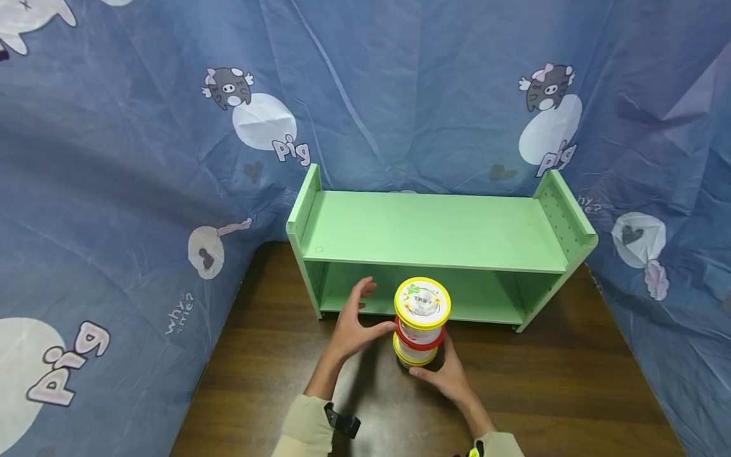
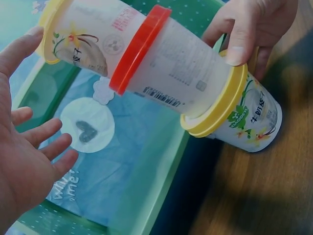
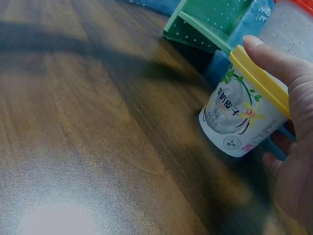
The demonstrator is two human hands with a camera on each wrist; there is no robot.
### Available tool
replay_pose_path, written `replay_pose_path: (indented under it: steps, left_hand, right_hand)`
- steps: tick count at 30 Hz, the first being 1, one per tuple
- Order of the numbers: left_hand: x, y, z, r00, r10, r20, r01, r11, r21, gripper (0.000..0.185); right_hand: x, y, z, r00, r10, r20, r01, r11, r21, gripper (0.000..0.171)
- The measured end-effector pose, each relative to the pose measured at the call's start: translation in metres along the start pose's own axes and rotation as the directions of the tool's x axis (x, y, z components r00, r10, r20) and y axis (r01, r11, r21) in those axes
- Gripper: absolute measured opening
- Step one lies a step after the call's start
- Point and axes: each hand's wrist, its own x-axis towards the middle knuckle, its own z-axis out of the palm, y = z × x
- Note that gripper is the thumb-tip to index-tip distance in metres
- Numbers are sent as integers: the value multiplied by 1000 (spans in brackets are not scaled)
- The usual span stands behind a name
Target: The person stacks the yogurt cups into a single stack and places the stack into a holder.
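Blue cartoon-pig cloth (image 1: 114,190) drapes around our dark wood-grain table (image 1: 548,393), where a pale green two-tier shelf (image 1: 434,228) stands against the backdrop. We cannot read the small print on the cups, and from the head view the bottom cup (image 1: 414,355) is mostly hidden under the upper ones and behind our fingers; the right wrist view cuts off everything above its yellow lid. Our left hand (image 1: 355,324) is spread wide with relaxed fingers, thumb just at the red rim of the middle cup (image 1: 419,335) — gripping nothing. Our right hand (image 1: 447,376) curls round the bottom cup, thumb pressed on its yellow lid. Three glossy white plastic tubs form a stack on the table in front of the shelf — the top cup (image 1: 422,303) is round, yellow-lidded.
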Motion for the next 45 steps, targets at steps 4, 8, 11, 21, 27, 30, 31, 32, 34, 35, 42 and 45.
replay_pose_path:
  steps: [4,8,11,21,27,30,31,32,34,35,42,45]
  left_hand:
    - [1,2,-3,1000,-3,-19,3,1000,-1,92]
    - [1,9,-7,1000,-3,-30,3,1000,0,91]
    - [-1,27,-13,999,1,-33,-1,1000,-3,89]
    - [-2,49,-26,996,49,-81,-48,999,15,85]
    - [-2,50,-32,993,56,-109,-54,998,20,86]
    - [-2,52,-35,992,45,-121,-43,999,20,85]
    - [-2,52,-36,991,44,-126,-42,999,23,85]
    - [-2,53,-37,990,42,-131,-39,999,25,85]
    - [-2,54,-39,989,42,-144,-38,999,33,85]
    - [-2,54,-40,987,47,-152,-41,998,39,85]
    - [-1,52,-50,977,82,-198,-73,996,55,85]
    - [1,38,-52,969,96,-226,-89,995,40,86]
  right_hand:
    - [1,7,-1,1000,9,-5,-9,1000,-22,110]
    - [2,15,-2,1000,6,-8,-6,1000,-29,111]
    - [2,17,-2,1000,-1,-10,1,999,-33,113]
    - [2,21,-5,999,34,-15,-35,997,-64,114]
    - [3,24,-4,1000,23,-19,-24,997,-72,114]
    - [2,25,-4,999,34,-15,-35,997,-71,115]
    - [2,26,-4,999,36,-14,-37,997,-73,115]
    - [2,26,-4,999,38,-12,-39,996,-75,115]
    - [2,26,-3,999,41,-14,-42,995,-87,114]
    - [2,27,-3,999,38,-13,-39,995,-94,114]
    - [1,29,-3,998,65,-13,-66,992,-108,114]
    - [1,30,-3,997,76,-13,-77,990,-119,115]
